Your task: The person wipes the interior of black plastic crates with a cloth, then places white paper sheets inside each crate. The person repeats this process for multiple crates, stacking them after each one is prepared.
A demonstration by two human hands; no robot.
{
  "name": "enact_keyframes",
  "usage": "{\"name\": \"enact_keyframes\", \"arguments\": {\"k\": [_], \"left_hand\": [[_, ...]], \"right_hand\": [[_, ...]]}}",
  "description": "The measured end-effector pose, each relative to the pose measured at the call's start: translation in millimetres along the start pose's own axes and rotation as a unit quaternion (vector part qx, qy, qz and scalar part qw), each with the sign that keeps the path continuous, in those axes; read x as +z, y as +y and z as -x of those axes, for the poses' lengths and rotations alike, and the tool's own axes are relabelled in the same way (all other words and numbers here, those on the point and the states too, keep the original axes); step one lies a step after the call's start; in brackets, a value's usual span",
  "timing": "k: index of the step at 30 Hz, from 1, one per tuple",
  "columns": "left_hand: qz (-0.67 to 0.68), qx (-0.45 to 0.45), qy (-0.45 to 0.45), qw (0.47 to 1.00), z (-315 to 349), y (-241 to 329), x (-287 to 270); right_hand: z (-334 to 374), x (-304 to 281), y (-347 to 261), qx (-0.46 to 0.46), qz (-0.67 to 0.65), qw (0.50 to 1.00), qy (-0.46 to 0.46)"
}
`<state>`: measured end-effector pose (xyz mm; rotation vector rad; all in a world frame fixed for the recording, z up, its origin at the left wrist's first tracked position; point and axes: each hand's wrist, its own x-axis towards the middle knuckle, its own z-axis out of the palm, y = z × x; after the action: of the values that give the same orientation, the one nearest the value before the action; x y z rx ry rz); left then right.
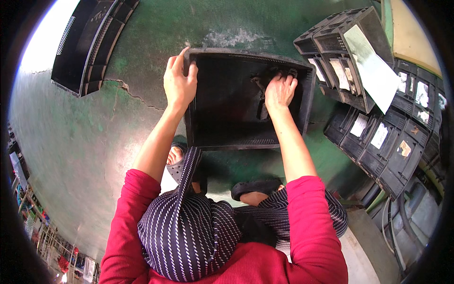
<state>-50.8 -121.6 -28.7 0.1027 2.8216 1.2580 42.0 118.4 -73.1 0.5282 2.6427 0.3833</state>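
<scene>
A black plastic crate [222, 142] lies before me on the green floor, its open side facing up. My left hand [181, 81] grips its rim at the far left corner, fingers outside and thumb over the inner edge. Inside the crate, toward the far right, my right hand [281, 92] reaches down with curled fingers onto a small heap of dark parts [260, 85]. Their kind cannot be made out against the black interior. A longer dark piece [263, 111] lies beside that wrist.
Stacked black crates [340, 52] with paper labels stand at the right, a white sheet [371, 66] hanging off one. More labelled crates [383, 137] are nearer me. Another black crate [90, 52] stands far left. A crack [135, 94] crosses the floor. My feet in dark clogs [255, 188] are close to the crate.
</scene>
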Motion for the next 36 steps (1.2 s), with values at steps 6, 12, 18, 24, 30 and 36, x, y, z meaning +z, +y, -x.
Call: {"name": "enact_keyframes", "arguments": {"k": [6, 12, 18, 24, 30, 36], "left_hand": [[0.016, 0.01, -0.001, 1.0, -1.4, 2.3, 2.6], [0.033, -0.005, 0.014, 0.999, 0.3, 0.4, 4.2], [0.038, -0.008, 0.022, 0.999, 0.7, -1.6, 5.9], [0.074, -0.025, 0.022, 0.997, 1.4, -1.3, 6.9], [0.057, -0.002, 0.017, 0.998, -0.2, -5.3, 1.7], [0.072, 0.002, 0.013, 0.997, -1.2, -2.2, 5.9]], "right_hand": [[2.0, 49.4, 20.1, -0.018, 0.058, 0.982, 0.178], [26.6, 28.5, 17.1, -0.01, -0.004, 0.999, -0.038], [86.6, 26.1, 19.4, -0.005, -0.033, 0.993, -0.111], [86.9, 11.4, 45.8, 0.037, -0.114, 0.962, -0.246], [91.0, -2.1, 11.5, 0.091, -0.216, 0.939, -0.252], [98.6, -43.7, -150.9, -0.134, -0.271, 0.905, -0.3]]}}
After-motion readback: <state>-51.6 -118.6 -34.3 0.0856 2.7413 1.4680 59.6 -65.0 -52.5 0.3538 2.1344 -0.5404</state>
